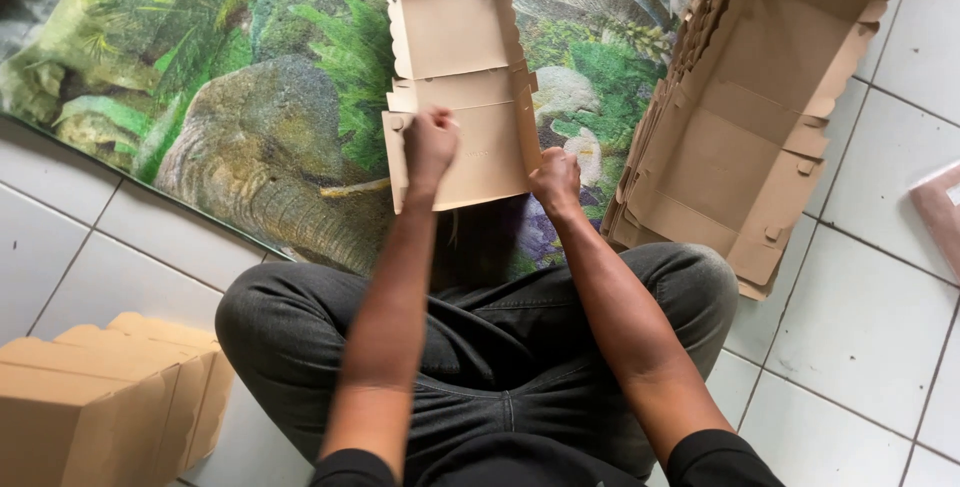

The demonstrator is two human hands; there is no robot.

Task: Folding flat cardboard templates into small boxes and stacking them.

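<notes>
One half-folded cardboard box (458, 77) lies at the top centre of the frame, on a mat (230, 97) printed with an elephant and green palms. Its upper part is an open tray with scalloped raised edges; below that a flat panel runs down toward the person, with side flaps partly turned up.

Two hands work on it. The left hand (430, 142) sits on the lower panel near its left edge, closed into a loose fist with the knuckles up and the fingers curled in; whether it pinches a flap or only presses down cannot be told. The right hand (556, 179) is at the panel's lower right corner, fingers curled tight around the edge of the card, thumb side toward the box. Both forearms reach straight up the frame from black sleeves at the bottom edge, the left one nearly vertical, the right one slanting in from the lower right. They pass over crossed legs in dark grey trousers (480, 347).

One stack of flat, unfolded box blanks (740, 117) of the same brown card lies at the upper right, fanned and tilted, partly on the mat and partly on white floor tiles (860, 327). At the lower left, finished closed boxes (110, 397) stand together; two show clearly, and any more are cut by the frame.
</notes>
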